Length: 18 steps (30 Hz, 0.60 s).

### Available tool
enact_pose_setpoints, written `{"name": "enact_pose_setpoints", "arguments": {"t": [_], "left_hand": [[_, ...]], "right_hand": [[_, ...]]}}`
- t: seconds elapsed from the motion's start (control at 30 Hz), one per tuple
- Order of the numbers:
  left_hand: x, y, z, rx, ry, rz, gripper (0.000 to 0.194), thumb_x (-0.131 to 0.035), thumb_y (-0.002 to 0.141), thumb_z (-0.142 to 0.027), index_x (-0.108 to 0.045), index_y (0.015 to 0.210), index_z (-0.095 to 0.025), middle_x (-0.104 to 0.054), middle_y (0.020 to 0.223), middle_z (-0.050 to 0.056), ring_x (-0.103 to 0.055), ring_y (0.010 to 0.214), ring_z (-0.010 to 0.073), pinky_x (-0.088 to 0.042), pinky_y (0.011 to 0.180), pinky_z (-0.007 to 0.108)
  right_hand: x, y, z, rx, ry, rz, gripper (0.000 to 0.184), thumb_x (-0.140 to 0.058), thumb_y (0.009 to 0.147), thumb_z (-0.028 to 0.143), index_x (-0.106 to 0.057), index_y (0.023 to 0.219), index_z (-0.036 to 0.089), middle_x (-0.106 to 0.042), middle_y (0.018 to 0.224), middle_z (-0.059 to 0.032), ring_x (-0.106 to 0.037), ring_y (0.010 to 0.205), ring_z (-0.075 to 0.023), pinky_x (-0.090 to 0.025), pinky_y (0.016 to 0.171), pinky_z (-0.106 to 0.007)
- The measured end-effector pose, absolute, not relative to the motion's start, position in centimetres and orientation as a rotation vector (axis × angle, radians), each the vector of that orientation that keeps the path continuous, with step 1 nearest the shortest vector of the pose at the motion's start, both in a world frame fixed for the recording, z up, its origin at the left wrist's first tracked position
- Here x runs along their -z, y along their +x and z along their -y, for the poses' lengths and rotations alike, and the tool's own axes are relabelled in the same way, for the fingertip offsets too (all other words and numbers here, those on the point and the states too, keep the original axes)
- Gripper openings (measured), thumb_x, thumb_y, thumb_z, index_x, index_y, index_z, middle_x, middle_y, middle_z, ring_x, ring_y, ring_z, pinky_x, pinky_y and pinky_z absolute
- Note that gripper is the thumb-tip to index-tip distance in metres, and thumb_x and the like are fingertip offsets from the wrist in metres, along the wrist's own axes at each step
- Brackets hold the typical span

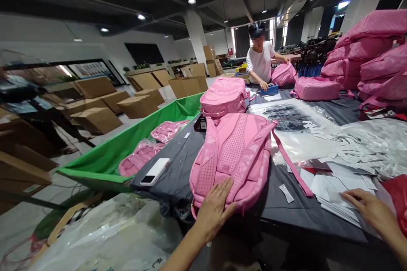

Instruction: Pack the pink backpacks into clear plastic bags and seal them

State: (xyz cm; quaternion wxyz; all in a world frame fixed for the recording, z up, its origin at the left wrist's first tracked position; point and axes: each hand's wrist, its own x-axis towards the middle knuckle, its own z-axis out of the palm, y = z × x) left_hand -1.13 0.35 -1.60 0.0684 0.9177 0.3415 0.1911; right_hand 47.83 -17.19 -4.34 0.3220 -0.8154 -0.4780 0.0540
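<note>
Left hand (214, 205): open, palm down, fingers spread on the backpack's lower end, apparently to steady it.
Right hand (375, 209): open, fingers loosely bent over the white paper stack (337, 194); contact is hard to tell.
Pink camouflage-pattern fabric backpack (237, 148): at the dark cloth-covered table (282, 211)'s near edge, straps up, probably so its back panel lies within reach.
Loose strap: trails right, ending beside the papers.
Paper stack: by the near edge, right of the backpack, likely for easy reach.
White rectangular device with a dark panel (155, 172): near the left edge, apart from the backpack.
Long green fabric-sided bin (108, 173): along the left edge, its raised wall seemingly containing the plastic-wrapped pink bags (140, 156).
</note>
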Motion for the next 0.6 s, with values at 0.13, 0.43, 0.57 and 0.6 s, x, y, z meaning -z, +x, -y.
{"name": "enact_pose_setpoints", "arguments": {"t": [0.13, 0.43, 0.57, 0.6], "left_hand": [[-0.6, -0.8, -0.1, -0.469, 2.729, -1.074, 0.071, -0.050, 0.098, -0.061, -0.038, 0.157, -0.023, -0.047, 0.157, 0.012, -0.046, 0.144, 0.0290, -0.037, 0.120, 0.048], [-0.8, 9.8, 7.4, -0.730, 2.594, -0.355, 0.060, -0.060, 0.097, -0.036, -0.043, 0.153, -0.022, -0.055, 0.151, 0.013, -0.043, 0.146, 0.0277, -0.033, 0.123, 0.050], [1.0, 15.1, 8.4, -0.673, 2.233, -0.261, 0.087, -0.070, 0.087, -0.057, -0.036, 0.158, -0.021, -0.051, 0.154, 0.016, -0.036, 0.149, 0.0322, -0.021, 0.126, 0.054], [1.5, 15.8, 8.7, -0.650, 2.119, -0.271, 0.084, -0.070, 0.084, -0.064, -0.044, 0.153, -0.023, -0.060, 0.145, 0.014, -0.045, 0.143, 0.0319, -0.017, 0.126, 0.054]], "right_hand": [[2.6, 48.7, 16.7, -0.136, -2.152, 1.380, 0.046, -0.056, 0.071, 0.068, -0.078, 0.073, 0.028, -0.075, 0.085, -0.0125, -0.071, 0.075, -0.0313, -0.050, 0.064, -0.041], [-1.3, 44.4, 18.9, 0.537, -1.960, 1.661, 0.041, -0.040, 0.090, 0.048, -0.073, 0.081, 0.026, -0.074, 0.079, -0.0127, -0.069, 0.070, -0.0286, -0.052, 0.064, -0.040], [-0.8, 37.7, 19.8, 0.234, -1.882, 1.848, 0.032, -0.049, 0.089, 0.052, -0.076, 0.086, 0.034, -0.063, 0.054, -0.0015, -0.061, 0.044, -0.0225, -0.041, 0.039, -0.028], [-0.4, 36.6, 20.0, 0.109, -1.898, 1.811, 0.030, -0.054, 0.086, 0.057, -0.076, 0.085, 0.037, -0.064, 0.054, 0.0003, -0.061, 0.044, -0.0217, -0.041, 0.038, -0.027]]}}
